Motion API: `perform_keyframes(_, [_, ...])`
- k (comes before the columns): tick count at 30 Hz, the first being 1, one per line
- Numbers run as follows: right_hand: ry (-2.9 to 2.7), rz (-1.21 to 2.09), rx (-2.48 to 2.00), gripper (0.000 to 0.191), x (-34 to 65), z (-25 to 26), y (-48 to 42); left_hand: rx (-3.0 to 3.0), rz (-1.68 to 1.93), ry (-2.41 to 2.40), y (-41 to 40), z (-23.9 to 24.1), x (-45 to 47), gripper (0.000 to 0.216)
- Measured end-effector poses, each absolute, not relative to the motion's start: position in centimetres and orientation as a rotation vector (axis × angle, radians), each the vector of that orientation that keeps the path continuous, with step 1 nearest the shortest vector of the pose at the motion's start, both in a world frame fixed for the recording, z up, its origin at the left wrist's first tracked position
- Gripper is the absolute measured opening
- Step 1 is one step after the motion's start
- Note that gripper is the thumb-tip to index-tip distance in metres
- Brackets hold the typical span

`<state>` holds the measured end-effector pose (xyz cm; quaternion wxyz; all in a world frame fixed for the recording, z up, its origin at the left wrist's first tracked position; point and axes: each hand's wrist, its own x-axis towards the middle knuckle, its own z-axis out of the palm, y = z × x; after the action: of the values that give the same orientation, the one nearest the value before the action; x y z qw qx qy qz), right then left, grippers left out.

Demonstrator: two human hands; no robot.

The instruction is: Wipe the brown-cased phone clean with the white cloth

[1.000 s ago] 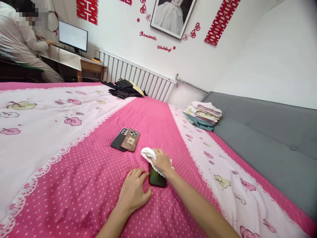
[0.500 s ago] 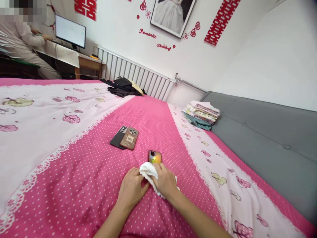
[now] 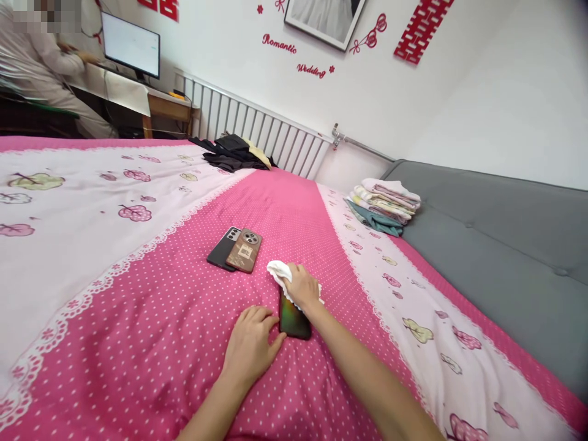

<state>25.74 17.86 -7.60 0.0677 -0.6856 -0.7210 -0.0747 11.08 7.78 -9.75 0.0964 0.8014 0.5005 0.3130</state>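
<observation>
Cloth (image 3: 279,269) moved forward, partly hiding the greenish phone (image 3: 294,322) near overlapping phones (image 3: 245,252).

White painted wall (image 3: 220,55): bright, top-right corner dark.
Glossy dark rectangular phone (image 3: 294,320): green-orange sheen by my bare right hand (image 3: 302,286).
Black-framed monitor (image 3: 131,44): glowing white (details washed out).
Pink dotted fabric bedspread (image 3: 151,331): stretched towards edges.

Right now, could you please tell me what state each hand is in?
Left hand: open, at the left edge of the nearest phone.
Right hand: closed on the white cloth, over that phone.
</observation>
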Motion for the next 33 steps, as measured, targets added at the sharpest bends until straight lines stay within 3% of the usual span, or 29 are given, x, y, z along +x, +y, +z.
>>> perform_keyframes(11, [-2.112,-0.213,-2.111,0.041,25.7,-7.2,18.1,2.371,0.935,1.474,7.9,-9.9,11.0,0.020])
perform_keyframes(25, [-2.245,-0.045,-1.907,0.035,26.4,-7.2,6.0,2.372,0.914,1.507,7.7,-9.8,11.2,0.012])
perform_keyframes(33, [-2.090,-0.161,-2.009,0.041,26.5,-7.9,10.2,2.405,0.932,1.447,7.8,-9.9,11.1,0.015])
